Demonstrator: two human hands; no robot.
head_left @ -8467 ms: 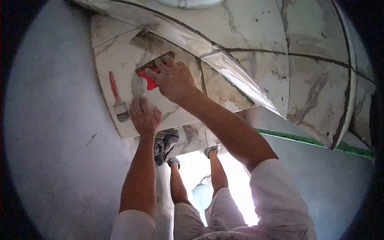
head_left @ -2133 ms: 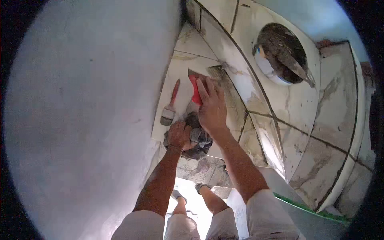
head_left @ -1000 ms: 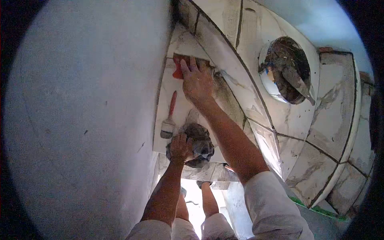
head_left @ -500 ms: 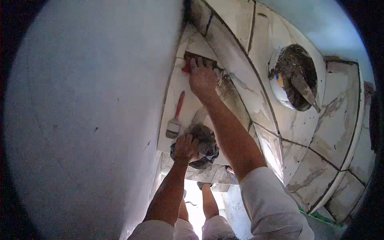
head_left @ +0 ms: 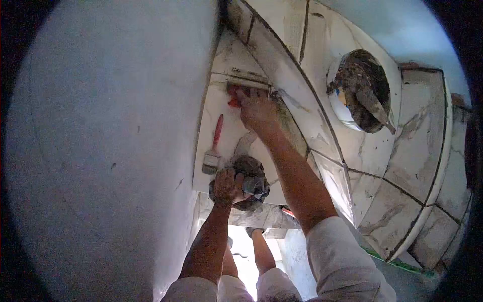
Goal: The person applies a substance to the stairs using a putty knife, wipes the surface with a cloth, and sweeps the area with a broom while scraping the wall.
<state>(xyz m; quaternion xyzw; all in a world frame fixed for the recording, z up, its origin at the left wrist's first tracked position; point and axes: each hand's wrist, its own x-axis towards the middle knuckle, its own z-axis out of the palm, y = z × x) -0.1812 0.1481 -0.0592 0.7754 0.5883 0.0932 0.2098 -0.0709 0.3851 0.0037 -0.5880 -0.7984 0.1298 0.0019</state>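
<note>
My right hand (head_left: 257, 111) grips a red-handled grout float (head_left: 234, 94) and presses it flat against a white marble-look tile (head_left: 226, 138), near a dark grout joint by the wall. My left hand (head_left: 226, 185) is closed on a crumpled grey rag (head_left: 251, 181) resting at the near edge of the same tile. A red-handled paintbrush (head_left: 213, 146) lies on the tile, just left of both hands. Grey smears run along the joints around the float.
A white bucket (head_left: 358, 90) holding dark grout and a trowel (head_left: 375, 105) sits on the tiles to the right. A plain grey plastered wall (head_left: 105, 146) fills the left. My legs and feet (head_left: 251, 236) show below, beside a green strip (head_left: 397, 256) at the tile edge.
Over the last second my right hand has drawn the float back a little toward me along the joint. My left hand has stayed on the rag, and the paintbrush has not moved.
</note>
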